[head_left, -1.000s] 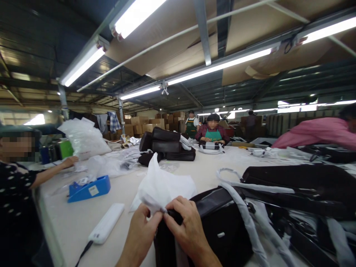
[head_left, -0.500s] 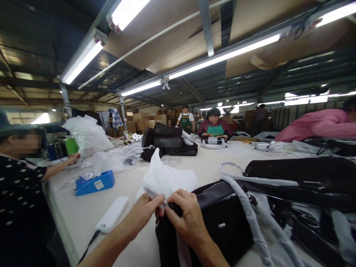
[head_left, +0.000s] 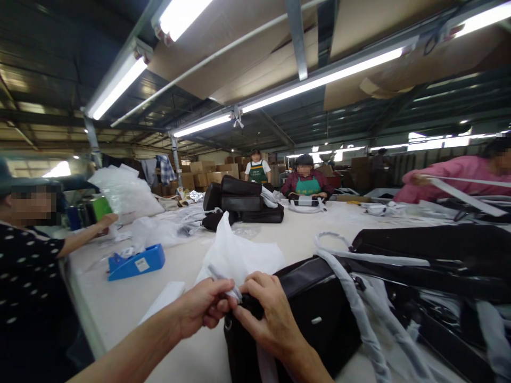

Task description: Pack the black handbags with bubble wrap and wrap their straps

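Long white-wrapped strap [head_left: 359, 314] looks done; thin white strip [head_left: 236, 294], pinched by left hand [head_left: 207, 303], seems unsecured. Black fabric bag [head_left: 327, 340] is gripped by right hand [head_left: 271, 308].

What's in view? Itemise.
Boxy bag: one, black, foreground
Crumpled thin sheet: one, white, centre
Flat oblong object: one, white, lower left
Sloped tape dispenser: one, blue, left
Piled bags: several, dark, centre and right
Wrapped straps: several, whitish, right
Bulging plastic sack: one, translucent, left
Cardboard boxes: several, brown, background
Tube lights: several, white, overhead
Table: one, pale, below
Coworkers: several, mixed clothing, around table
Left hand: one, bare, pinching pale material
Right hand: one, bare, on bag
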### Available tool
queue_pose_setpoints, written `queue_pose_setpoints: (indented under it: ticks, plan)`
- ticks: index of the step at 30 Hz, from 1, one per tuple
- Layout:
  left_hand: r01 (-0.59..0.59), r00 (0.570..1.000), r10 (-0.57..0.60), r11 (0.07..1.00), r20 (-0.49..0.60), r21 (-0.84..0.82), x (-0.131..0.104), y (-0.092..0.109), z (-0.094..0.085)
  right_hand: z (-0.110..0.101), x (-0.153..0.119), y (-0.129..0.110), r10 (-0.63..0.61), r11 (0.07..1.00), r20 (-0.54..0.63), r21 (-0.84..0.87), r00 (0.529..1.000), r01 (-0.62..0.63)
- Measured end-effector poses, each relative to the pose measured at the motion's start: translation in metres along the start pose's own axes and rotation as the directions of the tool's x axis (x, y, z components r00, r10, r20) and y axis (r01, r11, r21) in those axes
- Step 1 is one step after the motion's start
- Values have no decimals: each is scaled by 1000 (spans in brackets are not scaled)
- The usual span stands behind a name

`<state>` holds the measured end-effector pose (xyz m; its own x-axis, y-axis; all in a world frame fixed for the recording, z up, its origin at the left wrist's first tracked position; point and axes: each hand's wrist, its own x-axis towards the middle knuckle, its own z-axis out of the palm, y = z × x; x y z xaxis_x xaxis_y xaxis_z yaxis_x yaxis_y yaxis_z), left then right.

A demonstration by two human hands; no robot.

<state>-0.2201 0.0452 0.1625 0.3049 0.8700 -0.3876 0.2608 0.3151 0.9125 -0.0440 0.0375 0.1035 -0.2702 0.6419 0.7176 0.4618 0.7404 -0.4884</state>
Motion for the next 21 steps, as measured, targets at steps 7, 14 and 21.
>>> queue_pose_setpoints:
  ticks: [7,14,21]
  plan:
    - [-75,997,75,997,-7,19,2,-2,0,3,0,1,26,999,7,30,1000,-26]
    - [-553,781,572,444,252,705,-44,-10,-2,2,2,-1,67,997,1,39,998,-67]
    - [-282,116,825,-506,553,815,-28,-10,7,2,1,0,45,998,-12,34,999,-45]
